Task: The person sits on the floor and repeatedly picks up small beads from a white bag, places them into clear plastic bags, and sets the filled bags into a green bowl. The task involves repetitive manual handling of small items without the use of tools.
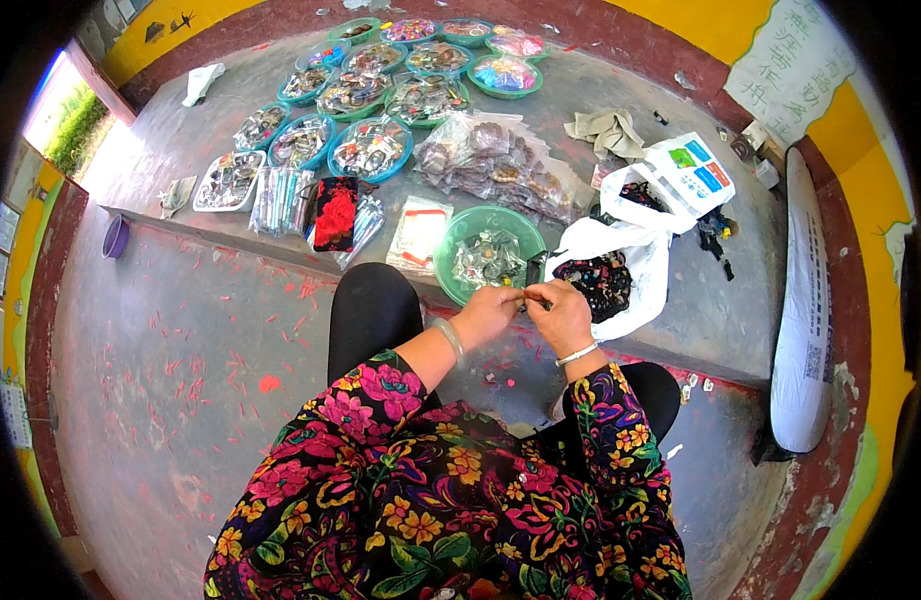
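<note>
My left hand (488,313) and my right hand (564,312) meet at the fingertips, both closed in a pinch. Whatever they hold between them is too small and dark to name. Just beyond my left hand sits a round green basin (489,216) with small clear packets (488,258) inside. By my right hand lies an open white plastic bag (653,290), full of small dark pieces with coloured specks (596,283). A black object (536,268) stands at the basin's right rim, its kind unclear.
A second white bag (683,185) lies behind the first. Clear packets (506,165) are heaped on the raised floor, with several filled basins (406,147) beyond. A red-and-black floral item (336,214) and a white packet (419,233) lie left. The step edge (281,258) runs before my knees.
</note>
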Motion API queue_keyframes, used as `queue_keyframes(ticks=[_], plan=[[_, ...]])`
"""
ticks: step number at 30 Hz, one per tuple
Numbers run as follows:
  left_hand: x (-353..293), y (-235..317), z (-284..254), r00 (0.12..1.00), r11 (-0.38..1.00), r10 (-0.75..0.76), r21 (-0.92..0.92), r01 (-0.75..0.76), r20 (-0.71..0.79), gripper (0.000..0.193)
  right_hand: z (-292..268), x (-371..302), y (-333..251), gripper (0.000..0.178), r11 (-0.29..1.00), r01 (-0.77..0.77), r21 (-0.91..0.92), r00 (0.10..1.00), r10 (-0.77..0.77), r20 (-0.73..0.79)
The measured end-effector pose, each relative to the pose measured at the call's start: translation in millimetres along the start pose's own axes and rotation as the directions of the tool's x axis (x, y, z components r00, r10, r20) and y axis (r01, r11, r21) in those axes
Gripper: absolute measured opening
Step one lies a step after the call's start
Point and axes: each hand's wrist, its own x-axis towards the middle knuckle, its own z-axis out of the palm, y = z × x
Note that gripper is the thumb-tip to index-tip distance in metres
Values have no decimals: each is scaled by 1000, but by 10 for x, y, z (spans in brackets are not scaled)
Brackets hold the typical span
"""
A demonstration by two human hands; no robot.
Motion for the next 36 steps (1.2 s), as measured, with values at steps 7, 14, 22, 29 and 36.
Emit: queue_keyframes(ticks=[7, 14, 22, 29, 36], plan=[[-43, 66, 18, 990, 970, 131, 214, -117, -50, 18, -1, -9, -39, 4, 952, 135, -276, 991, -126, 50], [-75, 149, 8, 974, 936, 225, 280, -212, -14, 17, 10, -11, -76, 5, 911, 190, -365, 981, -193, 29], [-22, -1, 15, 996, 996, 82, 42, -81, -24, 21, -10, 13, -3, 6, 995, -30, -93, 999, 26, -38], [-38, 33, -34, 980, 894, -149, -407, 189, 130, 24, -14, -42, 100, 3, 953, -215, 214, 974, 224, -21], [-170, 104, -120, 964, 682, -212, -682, 264, 161, 22, -131, -103, 209, 6, 790, -371, 488, 913, 407, 36]])
